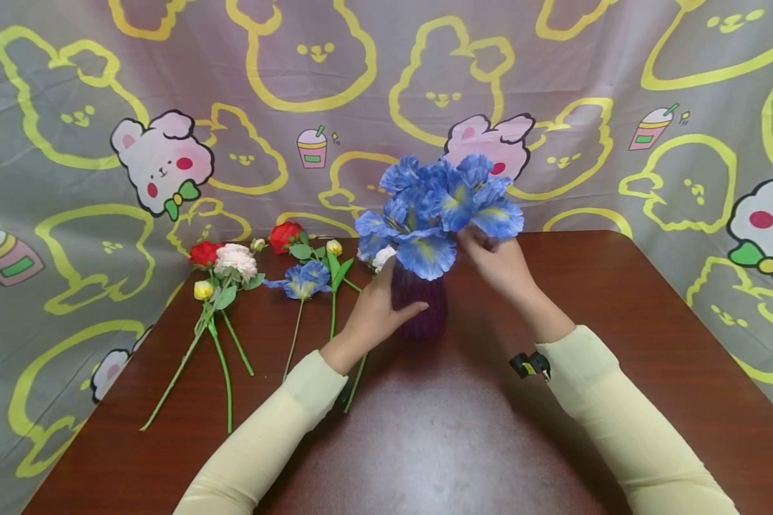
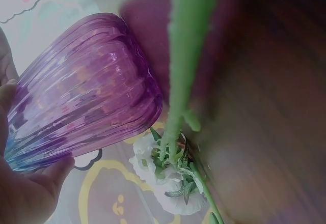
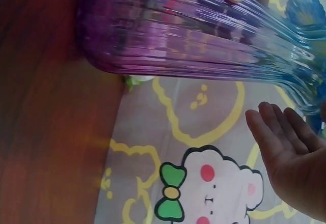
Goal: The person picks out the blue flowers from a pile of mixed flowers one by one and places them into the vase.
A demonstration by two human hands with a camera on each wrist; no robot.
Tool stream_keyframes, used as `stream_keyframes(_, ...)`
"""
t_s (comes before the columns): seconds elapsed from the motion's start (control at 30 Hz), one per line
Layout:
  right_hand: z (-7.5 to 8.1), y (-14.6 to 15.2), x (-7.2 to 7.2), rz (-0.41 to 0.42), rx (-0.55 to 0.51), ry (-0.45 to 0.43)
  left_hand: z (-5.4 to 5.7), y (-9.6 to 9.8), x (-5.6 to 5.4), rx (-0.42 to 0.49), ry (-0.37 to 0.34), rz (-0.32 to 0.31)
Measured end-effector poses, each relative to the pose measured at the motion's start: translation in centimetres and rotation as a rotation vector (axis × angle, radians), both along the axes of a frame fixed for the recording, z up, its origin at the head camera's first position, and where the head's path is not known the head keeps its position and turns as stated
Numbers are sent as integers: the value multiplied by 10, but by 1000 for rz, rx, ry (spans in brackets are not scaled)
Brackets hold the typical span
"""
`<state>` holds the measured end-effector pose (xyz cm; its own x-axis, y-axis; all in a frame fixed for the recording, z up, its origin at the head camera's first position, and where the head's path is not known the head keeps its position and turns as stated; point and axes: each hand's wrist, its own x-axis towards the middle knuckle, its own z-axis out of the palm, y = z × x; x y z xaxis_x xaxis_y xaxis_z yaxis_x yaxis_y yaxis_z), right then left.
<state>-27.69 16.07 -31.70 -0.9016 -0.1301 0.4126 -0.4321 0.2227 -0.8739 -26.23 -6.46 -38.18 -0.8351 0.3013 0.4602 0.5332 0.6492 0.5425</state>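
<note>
A ribbed glass vase, purple below and bluish toward its neck (image 3: pixel 198 35), stands on the table with blue irises (image 1: pixel 425 247) bunched at its top. My left hand (image 1: pixel 375 307) holds the vase from the left, thumb across its front. In the left wrist view, that hand's thumb (image 2: pixel 56 180) lies along the glass (image 2: pixel 97 81). Just under the right-hand iris blooms is my right hand (image 1: pixel 499 265). Its fingers (image 3: pixel 270 132) look extended beside the vase's neck in the right wrist view; the blooms hide part of them in the head view.
Left on the brown table (image 1: pixel 464 429) lie red roses (image 1: pixel 286 236), a pale pink flower (image 1: pixel 235 262), yellow buds (image 1: pixel 203 290) and a loose blue iris (image 1: pixel 304 280). A white flower (image 2: pixel 178 196) lies behind the vase. A patterned curtain (image 1: pixel 361 93) hangs along the table's back.
</note>
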Motion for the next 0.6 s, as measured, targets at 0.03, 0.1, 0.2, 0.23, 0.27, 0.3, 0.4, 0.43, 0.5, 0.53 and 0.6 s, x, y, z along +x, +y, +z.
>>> stream_keyframes(0.03, -2, 1, 1, -6, 39, -1, 0, 0, 0, 0, 1, 1)
stream_keyframes(0.1, -6, 2, 0, -10, 114, 2, 0, 0, 0, -1, -1, 2)
stream_keyframes(0.2, -14, 3, -2, 34, 186, 31, -1, 0, 0, 2, -6, -1)
stream_keyframes(0.23, -16, 3, -2, 49, 205, 37, -1, 0, 0, 4, -6, -3)
stream_keyframes(0.27, -19, 3, -3, 80, 198, 37, -1, 0, 0, 5, -6, -5)
stream_keyframes(0.3, -21, 3, -4, 113, 182, 34, -1, 0, 0, 6, -5, -6)
stream_keyframes(0.4, -28, -2, -6, 194, 127, 21, -1, 0, 0, 8, 0, -10)
stream_keyframes(0.43, -29, -4, -6, 208, 114, 14, -1, -1, 0, 8, 0, -10)
stream_keyframes(0.5, -31, -8, -6, 222, 106, 6, -2, -1, 0, 6, -1, -11)
stream_keyframes(0.53, -31, -10, -6, 217, 111, 5, -2, -1, -1, 6, 1, -12)
stream_keyframes(0.6, -26, -15, -2, 215, 116, 2, -2, 0, -1, 5, 3, -16)
